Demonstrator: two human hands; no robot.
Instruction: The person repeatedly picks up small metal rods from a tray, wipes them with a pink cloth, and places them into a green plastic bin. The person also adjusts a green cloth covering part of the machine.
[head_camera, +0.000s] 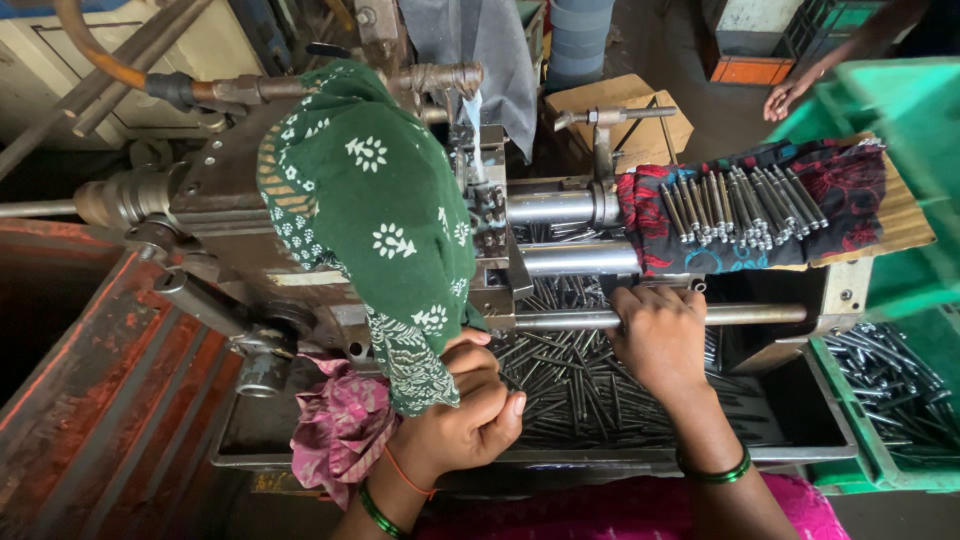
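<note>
1. The right hand (660, 335) was curled over a steel bar (655, 318) on the machine; the bar's long axis ran left to right, directly under the grip.
2. The left hand (465, 415), nearer the wearer, pinched the hanging end of a green patterned cloth (370, 200).
3. Thin metal pins (570, 385) lay in the tray (800, 455) below.

Green white-flowered cloth (370, 190) – red-black patterned cloth (850, 185).
</note>
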